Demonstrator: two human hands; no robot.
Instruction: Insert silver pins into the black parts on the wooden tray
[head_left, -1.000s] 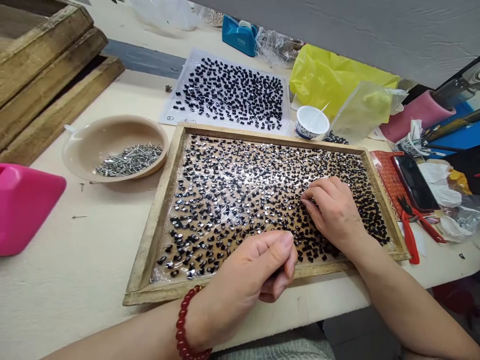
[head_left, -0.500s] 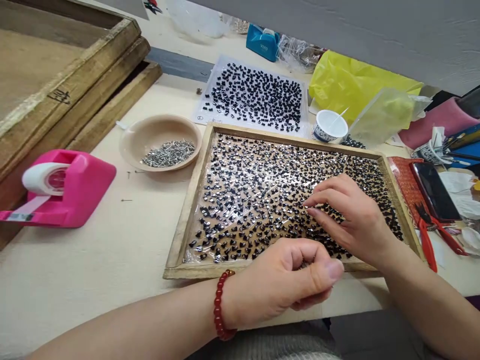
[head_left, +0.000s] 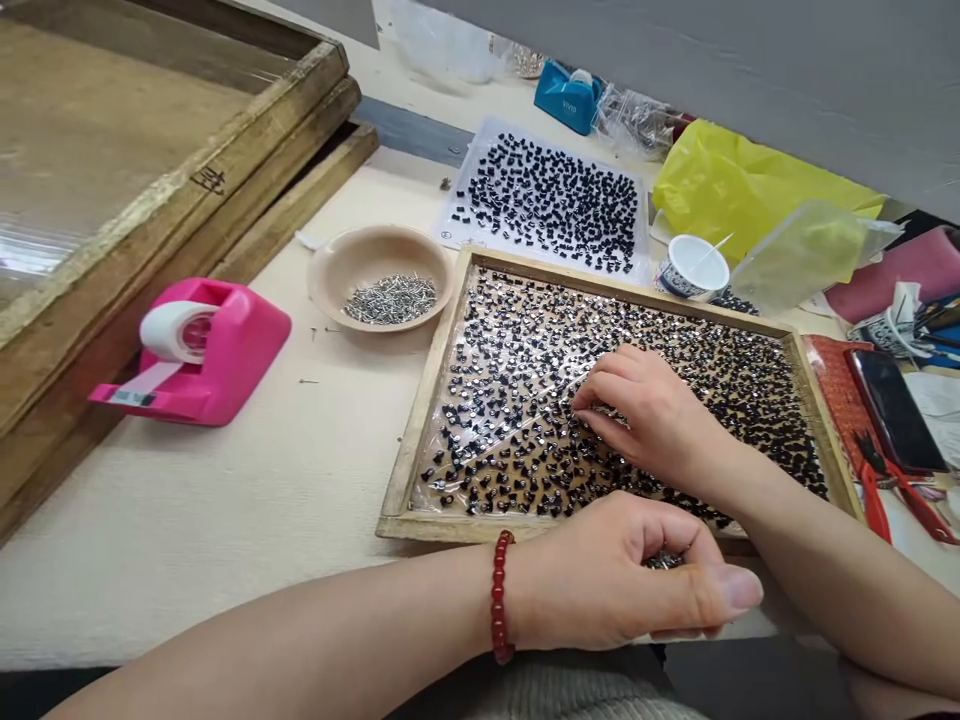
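Hundreds of small black parts (head_left: 525,420) lie spread over a clear film inside the wooden tray (head_left: 420,440), and many of them seem to carry a glint of metal, so by my judgement a large share of the tray is worked, though which single parts are done is too small to tell. The right hand (head_left: 652,420) rests over the middle of the tray, its fingers (head_left: 600,385) drawn together in a pinch on something tiny among the parts; what it pinches cannot be made out. The left hand (head_left: 622,580) sits just in front of the tray's near rail, curled loosely shut around a small heap of metal pins (head_left: 664,560) that shows between thumb and fingers. Left of the tray stands a bowl (head_left: 337,290) with more pins still in it, and behind the tray a sheet (head_left: 555,200) carries a further batch of black parts, so plenty of work appears to remain. A pink tape dispenser (head_left: 225,360) sits well left of the tray, with bare bench (head_left: 225,500) between them giving open room on that side. Right of the tray it is crowded: red pliers (head_left: 885,495) and a phone (head_left: 896,410) lie close to the right rail. The near rail is close to the bench edge, leaving little space there.
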